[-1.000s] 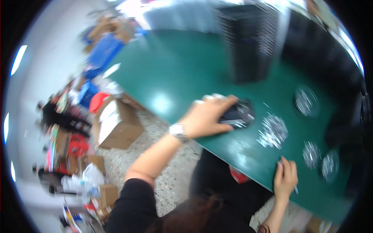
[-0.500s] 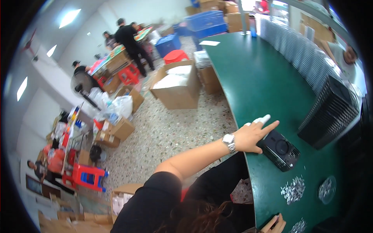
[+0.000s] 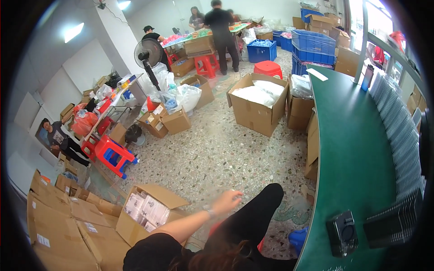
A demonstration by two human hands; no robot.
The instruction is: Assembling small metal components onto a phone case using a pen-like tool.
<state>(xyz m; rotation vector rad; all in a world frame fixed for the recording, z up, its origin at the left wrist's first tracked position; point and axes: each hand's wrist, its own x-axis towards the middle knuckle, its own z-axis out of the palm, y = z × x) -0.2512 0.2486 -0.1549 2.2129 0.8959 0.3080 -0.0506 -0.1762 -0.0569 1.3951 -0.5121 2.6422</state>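
Over the speckled floor (image 3: pixel 217 153), beside the green worktop (image 3: pixel 357 149), we observe the left hand (image 3: pixel 227 200) outstretched in the air, holding nothing. Its grip appears loosely open, fingers relaxed, though blur limits certainty. The right hand is out of view. We note an open cardboard box (image 3: pixel 147 212) of white packets on the floor just left of that forearm. A small black device (image 3: pixel 342 232) lies at the worktop's near edge, well apart from the hand, with stacked black trays (image 3: pixel 393 221) just beside it.
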